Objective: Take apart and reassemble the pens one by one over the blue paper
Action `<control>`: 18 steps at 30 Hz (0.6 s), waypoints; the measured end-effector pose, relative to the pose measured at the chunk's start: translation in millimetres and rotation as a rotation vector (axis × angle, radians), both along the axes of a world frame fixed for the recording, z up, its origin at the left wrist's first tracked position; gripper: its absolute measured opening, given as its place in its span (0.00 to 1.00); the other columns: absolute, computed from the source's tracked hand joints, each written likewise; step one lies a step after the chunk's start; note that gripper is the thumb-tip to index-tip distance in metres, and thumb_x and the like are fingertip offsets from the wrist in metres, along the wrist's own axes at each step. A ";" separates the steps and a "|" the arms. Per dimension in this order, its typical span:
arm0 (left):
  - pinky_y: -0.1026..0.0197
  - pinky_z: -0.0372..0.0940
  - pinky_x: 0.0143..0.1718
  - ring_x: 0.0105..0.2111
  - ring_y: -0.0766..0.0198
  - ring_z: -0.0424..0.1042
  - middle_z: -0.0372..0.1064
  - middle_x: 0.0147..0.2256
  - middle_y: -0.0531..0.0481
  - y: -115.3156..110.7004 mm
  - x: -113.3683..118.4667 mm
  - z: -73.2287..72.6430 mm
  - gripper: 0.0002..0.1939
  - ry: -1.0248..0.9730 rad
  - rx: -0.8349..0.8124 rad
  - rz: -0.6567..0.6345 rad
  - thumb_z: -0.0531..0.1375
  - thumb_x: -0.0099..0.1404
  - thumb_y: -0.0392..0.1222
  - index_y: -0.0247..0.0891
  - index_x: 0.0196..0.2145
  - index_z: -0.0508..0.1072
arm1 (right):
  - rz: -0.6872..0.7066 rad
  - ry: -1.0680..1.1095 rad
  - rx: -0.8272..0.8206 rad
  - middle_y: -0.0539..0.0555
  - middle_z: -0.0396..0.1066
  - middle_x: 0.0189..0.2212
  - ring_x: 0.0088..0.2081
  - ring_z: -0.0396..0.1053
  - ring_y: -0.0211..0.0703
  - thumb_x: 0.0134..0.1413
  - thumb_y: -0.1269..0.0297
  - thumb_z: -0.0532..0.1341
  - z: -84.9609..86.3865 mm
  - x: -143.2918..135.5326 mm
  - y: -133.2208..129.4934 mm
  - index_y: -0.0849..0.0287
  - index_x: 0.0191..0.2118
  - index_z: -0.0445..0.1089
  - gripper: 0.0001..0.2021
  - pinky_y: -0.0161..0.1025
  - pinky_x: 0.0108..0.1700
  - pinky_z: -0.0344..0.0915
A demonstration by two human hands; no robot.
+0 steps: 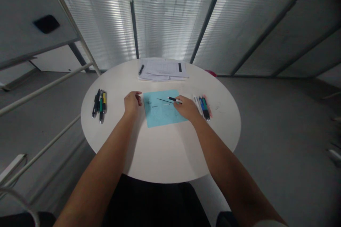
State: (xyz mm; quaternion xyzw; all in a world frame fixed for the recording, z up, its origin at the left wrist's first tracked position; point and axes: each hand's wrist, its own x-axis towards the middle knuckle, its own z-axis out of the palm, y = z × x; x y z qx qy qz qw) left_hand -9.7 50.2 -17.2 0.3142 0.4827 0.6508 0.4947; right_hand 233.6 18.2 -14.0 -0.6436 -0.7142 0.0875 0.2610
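A light blue sheet [162, 115] with several small dark and light pieces or marks lies on the round white table [165, 156]. My right hand [187, 107] is over the sheet's right side, its fingers closed on a black-and-white pen [174, 99] that points left. Beneath it a thin dark stick [164, 100] lies slanted on the sheet; its right end is near my fingers. Just beyond the sheet's left edge, my left hand [132, 102] rests on the table with fingers curled; whether they hold anything is too small to tell.
Several pens [101, 104] lie in a bunch at the table's left. More pens and markers [204, 107] lie right of my right hand. A stack of papers [162, 70] with a dark pen or clip sits at the far edge. A white metal frame [48, 92] stands left.
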 end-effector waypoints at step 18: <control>0.65 0.50 0.16 0.14 0.71 0.54 0.55 0.15 0.55 -2.5 0.6 3.6 0.06 0.001 0.001 0.006 0.55 0.52 0.39 0.36 0.25 0.71 | -0.046 -0.063 0.039 0.59 0.73 0.43 0.46 0.65 0.54 0.60 0.59 0.55 -2.1 -0.4 4.1 0.56 0.43 0.73 0.12 0.48 0.48 0.57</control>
